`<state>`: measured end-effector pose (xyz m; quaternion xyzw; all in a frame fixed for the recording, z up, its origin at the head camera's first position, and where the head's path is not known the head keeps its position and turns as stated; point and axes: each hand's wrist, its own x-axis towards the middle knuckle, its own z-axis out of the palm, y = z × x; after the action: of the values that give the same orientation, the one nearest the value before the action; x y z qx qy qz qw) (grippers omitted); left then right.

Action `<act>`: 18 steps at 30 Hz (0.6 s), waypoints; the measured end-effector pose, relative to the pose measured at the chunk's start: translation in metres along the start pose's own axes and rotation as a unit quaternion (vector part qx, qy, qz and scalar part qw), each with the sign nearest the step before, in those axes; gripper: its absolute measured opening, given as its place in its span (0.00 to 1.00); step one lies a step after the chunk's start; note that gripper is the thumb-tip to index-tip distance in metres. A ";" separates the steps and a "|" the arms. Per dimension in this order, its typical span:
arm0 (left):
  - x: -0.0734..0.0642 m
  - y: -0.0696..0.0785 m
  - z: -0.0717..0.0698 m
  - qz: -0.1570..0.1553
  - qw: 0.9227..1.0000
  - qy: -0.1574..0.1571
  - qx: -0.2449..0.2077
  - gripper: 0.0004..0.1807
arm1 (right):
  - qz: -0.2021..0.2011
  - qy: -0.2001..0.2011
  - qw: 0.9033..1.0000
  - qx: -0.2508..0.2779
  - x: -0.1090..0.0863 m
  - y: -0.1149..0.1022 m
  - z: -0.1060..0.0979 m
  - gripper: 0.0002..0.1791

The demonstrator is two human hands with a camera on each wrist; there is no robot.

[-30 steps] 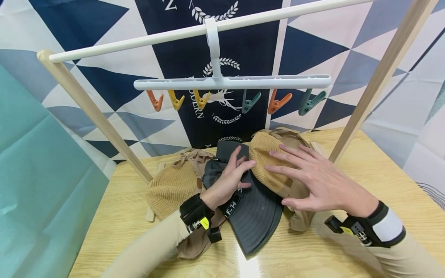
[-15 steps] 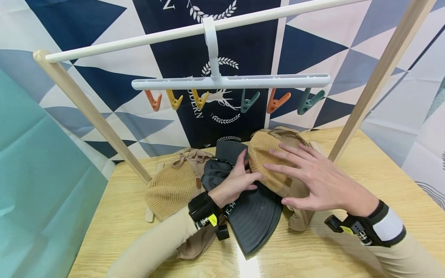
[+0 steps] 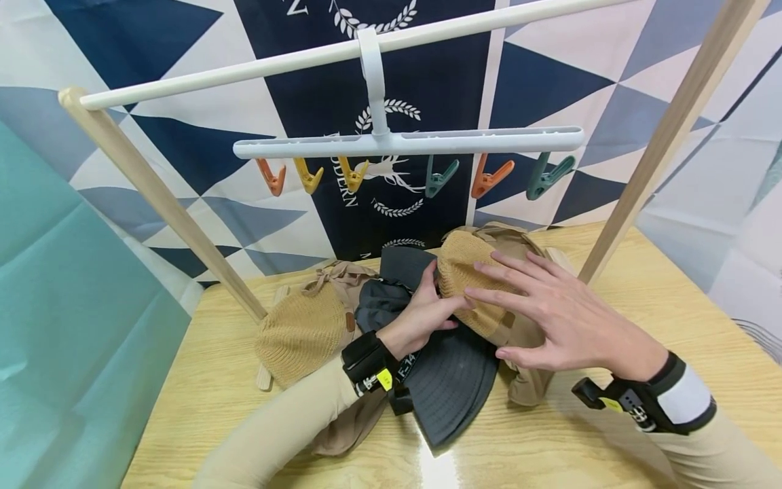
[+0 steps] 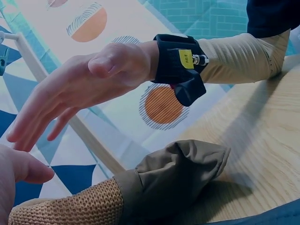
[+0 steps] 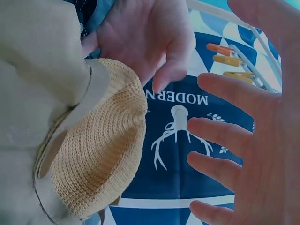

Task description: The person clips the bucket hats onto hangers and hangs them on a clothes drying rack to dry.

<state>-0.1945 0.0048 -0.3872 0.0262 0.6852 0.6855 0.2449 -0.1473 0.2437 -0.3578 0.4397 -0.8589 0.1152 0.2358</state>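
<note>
A straw-coloured knit hat with a beige brim [image 3: 467, 261] lies at the right of a row of hats. My right hand [image 3: 550, 309] hovers over it with fingers spread; the left wrist view shows a gap between that hand and the hat [image 4: 70, 206]. At the hat's left side is my left hand [image 3: 421, 316], fingers loosely extended, above a dark grey bucket hat [image 3: 455, 387]. In the right wrist view the left hand [image 5: 150, 35] is beside the knit crown [image 5: 101, 145]; whether it touches is unclear. Another knit hat [image 3: 305, 333] lies at left.
Above the hats, a white hanger [image 3: 409, 144] with several coloured clips [image 3: 489, 178] hangs from a white rod [image 3: 256, 71]. Wooden posts [image 3: 165, 204] stand at both sides on the wooden table [image 3: 201, 401]. Patterned cloth [image 3: 244, 224] covers the back.
My left hand has moved rightward over the dark bucket hat, up to the right knit hat's crown. The right hand has stayed nearly still. The hats have not visibly moved.
</note>
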 end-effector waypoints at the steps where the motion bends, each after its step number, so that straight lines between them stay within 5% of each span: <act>1: 0.001 0.001 0.001 0.000 1.000 0.001 0.002 0.62 | 0.000 -0.001 1.000 0.001 0.000 0.000 0.000 0.44; 18: 0.008 0.001 0.011 0.000 0.998 0.037 0.040 0.58 | 0.007 -0.019 1.000 0.005 0.001 -0.002 0.003 0.44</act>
<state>-0.1977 0.0183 -0.3885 0.0103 0.7208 0.6579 0.2180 -0.1471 0.2403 -0.3601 0.4372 -0.8657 0.1131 0.2160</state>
